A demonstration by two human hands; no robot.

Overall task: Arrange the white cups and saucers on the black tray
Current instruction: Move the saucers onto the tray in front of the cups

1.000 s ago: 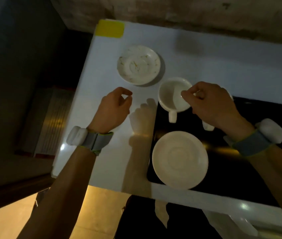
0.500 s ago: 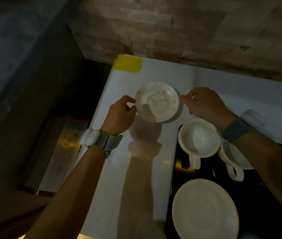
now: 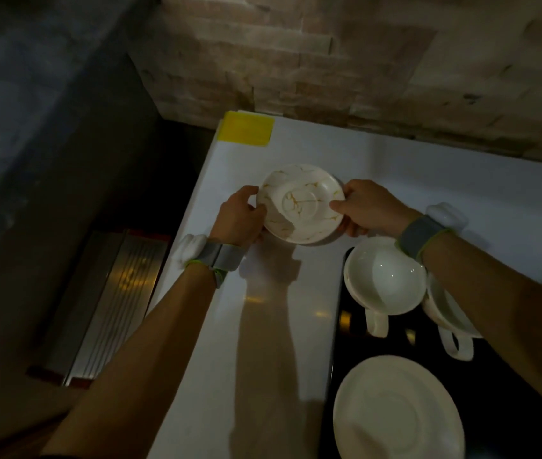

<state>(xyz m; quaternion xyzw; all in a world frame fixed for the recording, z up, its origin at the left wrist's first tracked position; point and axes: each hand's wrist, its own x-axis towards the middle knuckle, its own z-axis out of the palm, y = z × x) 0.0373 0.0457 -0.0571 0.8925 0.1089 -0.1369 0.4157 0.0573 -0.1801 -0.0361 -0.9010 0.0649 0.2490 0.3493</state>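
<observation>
A white saucer with thin gold veins (image 3: pixel 302 202) is on the white table, left of the black tray (image 3: pixel 494 369). My left hand (image 3: pixel 239 218) grips its left rim and my right hand (image 3: pixel 367 207) grips its right rim, thumb on top. On the tray stand two white cups: one (image 3: pixel 383 281) at the tray's far left corner with its handle toward me, and a second (image 3: pixel 448 313) right of it, partly hidden under my right forearm. A plain white saucer (image 3: pixel 395 412) lies on the tray's near left part.
The white table (image 3: pixel 256 326) ends at a left edge with a dark drop and a metal strip (image 3: pixel 110 303) below. A yellow patch (image 3: pixel 246 128) marks the far left corner. A brick wall (image 3: pixel 329 54) runs behind the table.
Both hands moved from beside the gold-veined saucer to closing on its two rims. A second earlier my right hand was at the cup on the tray. The camera has tilted forward.
</observation>
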